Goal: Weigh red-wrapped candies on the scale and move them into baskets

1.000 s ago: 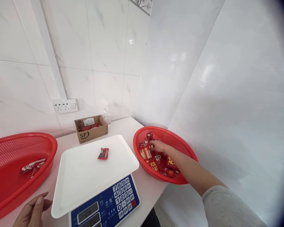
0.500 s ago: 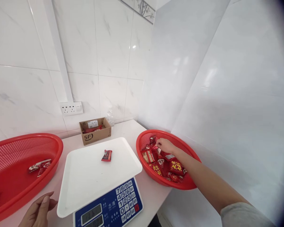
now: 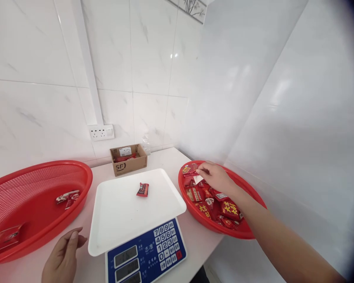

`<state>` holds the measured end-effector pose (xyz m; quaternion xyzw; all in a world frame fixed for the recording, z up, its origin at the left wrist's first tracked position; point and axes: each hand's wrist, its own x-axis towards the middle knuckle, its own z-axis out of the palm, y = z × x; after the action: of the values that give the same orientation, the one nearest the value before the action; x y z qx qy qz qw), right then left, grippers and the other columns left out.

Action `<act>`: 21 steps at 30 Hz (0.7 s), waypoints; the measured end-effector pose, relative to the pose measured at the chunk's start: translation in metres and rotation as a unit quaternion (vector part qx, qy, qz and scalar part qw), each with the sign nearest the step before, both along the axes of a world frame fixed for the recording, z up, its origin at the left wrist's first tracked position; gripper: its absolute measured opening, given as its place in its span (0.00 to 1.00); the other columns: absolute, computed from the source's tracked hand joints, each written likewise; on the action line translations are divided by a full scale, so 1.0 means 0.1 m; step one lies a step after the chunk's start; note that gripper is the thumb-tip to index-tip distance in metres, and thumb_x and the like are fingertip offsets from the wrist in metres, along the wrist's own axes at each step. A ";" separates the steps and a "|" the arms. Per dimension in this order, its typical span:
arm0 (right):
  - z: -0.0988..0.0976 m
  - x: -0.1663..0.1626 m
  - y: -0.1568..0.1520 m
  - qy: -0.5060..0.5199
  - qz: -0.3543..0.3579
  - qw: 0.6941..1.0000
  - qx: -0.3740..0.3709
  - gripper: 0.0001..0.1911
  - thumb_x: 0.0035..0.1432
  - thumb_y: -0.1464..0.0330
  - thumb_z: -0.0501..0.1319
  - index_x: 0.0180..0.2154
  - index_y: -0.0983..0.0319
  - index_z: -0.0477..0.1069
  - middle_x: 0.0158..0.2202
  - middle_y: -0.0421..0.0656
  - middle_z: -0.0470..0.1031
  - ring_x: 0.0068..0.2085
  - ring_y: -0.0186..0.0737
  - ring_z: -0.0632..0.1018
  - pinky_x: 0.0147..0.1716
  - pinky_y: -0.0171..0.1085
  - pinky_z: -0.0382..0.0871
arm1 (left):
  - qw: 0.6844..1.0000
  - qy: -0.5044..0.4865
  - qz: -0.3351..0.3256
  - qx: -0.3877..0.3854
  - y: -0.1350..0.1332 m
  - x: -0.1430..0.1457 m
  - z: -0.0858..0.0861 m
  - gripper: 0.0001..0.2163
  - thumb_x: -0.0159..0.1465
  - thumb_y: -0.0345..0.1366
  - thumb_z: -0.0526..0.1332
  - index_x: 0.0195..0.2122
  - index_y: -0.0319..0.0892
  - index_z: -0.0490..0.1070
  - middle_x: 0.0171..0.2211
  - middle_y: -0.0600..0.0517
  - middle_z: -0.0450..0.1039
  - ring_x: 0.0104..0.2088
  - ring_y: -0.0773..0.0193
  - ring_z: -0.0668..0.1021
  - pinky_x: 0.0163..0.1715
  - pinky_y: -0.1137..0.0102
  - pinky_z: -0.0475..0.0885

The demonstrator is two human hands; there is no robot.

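Observation:
My right hand (image 3: 214, 177) is inside the right red plastic basket (image 3: 255, 232), its fingers closed on a small snack packet (image 3: 198, 179) whose white patch shows below the fingertips. Several red snack packets (image 3: 230, 209), some with yellow characters, lie under and around it. My left hand (image 3: 63, 253) hovers at the near left of the digital scale (image 3: 147, 251), thumb and fingers pressed together with nothing visible in them. One small red-and-black snack packet (image 3: 142, 190) rests on the scale's white tray (image 3: 118, 220).
The left red basket (image 3: 87, 182) holds a few packets (image 3: 68, 198). Behind the scale stands an open cardboard box (image 3: 131, 165) with red packets inside, beside a clear plastic item (image 3: 146, 144). A socket panel (image 3: 102, 133) is on the tiled wall; a grey wall borders the table's right.
The view has shifted, so the scene sits farther right. My right hand has risen slightly among the packets, uncovering more of them. The packet on the tray has stayed put.

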<state>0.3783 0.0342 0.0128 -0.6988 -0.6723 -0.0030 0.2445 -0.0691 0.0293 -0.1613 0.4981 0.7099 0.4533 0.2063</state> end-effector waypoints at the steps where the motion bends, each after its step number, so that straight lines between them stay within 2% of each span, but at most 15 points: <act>1: 0.01 -0.11 -0.02 0.012 0.021 1.000 0.004 0.12 0.59 0.64 0.51 0.26 0.59 0.66 0.31 0.40 0.70 0.31 0.36 0.71 0.31 0.35 0.63 | 1.000 -0.011 -0.006 -0.017 -0.02 0.03 0.07 0.21 0.56 0.55 0.50 0.38 0.45 0.70 0.31 0.51 0.75 0.35 0.55 0.78 0.34 0.63 0.71; 5: -0.03 -0.56 -0.08 0.050 0.115 0.992 0.001 0.10 0.59 0.66 0.53 0.26 0.58 0.67 0.31 0.40 0.69 0.31 0.35 0.71 0.31 0.34 0.64 | 0.999 -0.044 -0.015 -0.024 -0.08 0.11 0.23 0.22 0.55 0.55 0.50 0.39 0.44 0.69 0.31 0.50 0.74 0.37 0.54 0.77 0.38 0.62 0.70; 11: -0.33 -1.10 -0.05 0.069 0.240 0.968 -0.028 0.07 0.59 0.66 0.56 0.32 0.58 0.72 0.34 0.41 0.72 0.34 0.34 0.74 0.33 0.34 0.66 | 0.998 -0.062 -0.020 -0.003 -0.11 0.17 0.29 0.23 0.54 0.55 0.51 0.38 0.42 0.70 0.29 0.50 0.73 0.35 0.54 0.77 0.38 0.62 0.70; 14: -0.42 -1.20 -0.03 0.076 0.247 0.966 -0.030 0.08 0.59 0.65 0.55 0.34 0.57 0.72 0.36 0.42 0.72 0.35 0.35 0.75 0.34 0.35 0.67 | 0.998 -0.068 -0.011 -0.010 -0.13 0.19 0.35 0.24 0.54 0.57 0.50 0.38 0.42 0.70 0.30 0.50 0.73 0.36 0.54 0.77 0.38 0.61 0.70; 21: -0.43 -1.18 -0.06 0.141 0.188 0.972 -0.004 0.09 0.60 0.65 0.53 0.39 0.59 0.71 0.39 0.43 0.72 0.37 0.34 0.75 0.36 0.34 0.69 | 0.997 -0.071 -0.015 -0.014 -0.15 0.20 0.37 0.25 0.54 0.58 0.50 0.39 0.42 0.70 0.30 0.50 0.73 0.36 0.54 0.76 0.38 0.61 0.70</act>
<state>0.2601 0.0281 -0.0298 -0.5542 -0.7505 0.1445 0.3298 -0.0487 0.0142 -0.1239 0.4726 0.6919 0.4742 0.2702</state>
